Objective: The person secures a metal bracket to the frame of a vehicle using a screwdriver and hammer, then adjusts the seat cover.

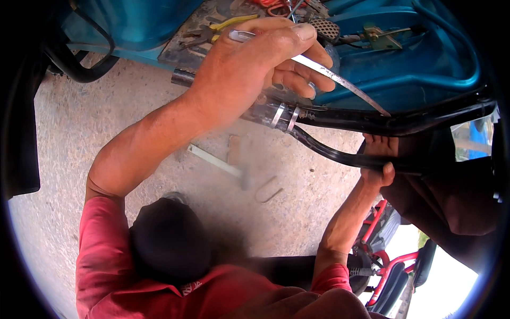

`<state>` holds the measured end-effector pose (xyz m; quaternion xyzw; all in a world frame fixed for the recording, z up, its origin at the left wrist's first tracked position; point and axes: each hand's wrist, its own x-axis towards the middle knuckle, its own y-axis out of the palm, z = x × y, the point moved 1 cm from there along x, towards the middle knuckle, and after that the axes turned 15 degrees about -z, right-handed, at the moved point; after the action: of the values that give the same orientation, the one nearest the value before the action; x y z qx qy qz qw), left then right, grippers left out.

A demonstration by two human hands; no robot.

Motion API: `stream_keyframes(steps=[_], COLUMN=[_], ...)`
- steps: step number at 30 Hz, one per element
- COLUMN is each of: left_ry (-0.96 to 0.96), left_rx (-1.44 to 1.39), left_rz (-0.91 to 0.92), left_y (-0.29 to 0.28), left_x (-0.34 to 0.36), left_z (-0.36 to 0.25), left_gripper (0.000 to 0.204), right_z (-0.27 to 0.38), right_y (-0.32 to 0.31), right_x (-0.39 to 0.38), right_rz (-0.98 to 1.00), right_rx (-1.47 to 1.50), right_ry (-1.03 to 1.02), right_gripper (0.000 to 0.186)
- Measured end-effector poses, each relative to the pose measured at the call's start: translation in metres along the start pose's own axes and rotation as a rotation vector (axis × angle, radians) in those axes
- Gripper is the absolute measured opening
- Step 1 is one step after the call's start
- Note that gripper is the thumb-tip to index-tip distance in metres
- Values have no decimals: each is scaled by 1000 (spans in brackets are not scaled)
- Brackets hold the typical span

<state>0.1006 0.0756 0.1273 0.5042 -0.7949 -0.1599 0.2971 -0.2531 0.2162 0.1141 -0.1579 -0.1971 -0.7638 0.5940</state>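
My left hand (pixel 255 66) is closed around a long, slim silvery metal bar (pixel 340 80). The bar slants down to the right, and its tapered tip meets or lies just above a black tube of the frame (pixel 425 118). Lower right, my right hand (pixel 380 154) wraps a curved black pipe (pixel 329 153), fingers above and thumb below; the palm is hidden. Between the hands, two silver clamps (pixel 284 117) circle a thicker dark pipe (pixel 260 112). Part of that pipe is hidden behind my left hand.
Pliers with yellow handles (pixel 231 22) lie on a worn plate beside a teal vehicle body (pixel 361 90) with a textured pedal (pixel 325 29). On the concrete floor are a pale-handled hammer (pixel 215 159) and a U-shaped metal piece (pixel 269 190). Red-framed machinery (pixel 380 266) stands lower right.
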Motion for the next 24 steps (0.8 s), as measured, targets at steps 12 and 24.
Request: stream_keyframes(steps=[12, 24], left_ry=[158, -295], left_rx=[2, -262], left_rz=[21, 142], left_y=[10, -4], left_x=[-21, 117], left_z=[9, 16], left_gripper=[43, 51], right_z=[1, 0], right_y=[2, 3], right_x=[-1, -3], right_rz=[-31, -94], right_rx=[2, -8], right_ry=[-26, -70], right_gripper=[92, 89])
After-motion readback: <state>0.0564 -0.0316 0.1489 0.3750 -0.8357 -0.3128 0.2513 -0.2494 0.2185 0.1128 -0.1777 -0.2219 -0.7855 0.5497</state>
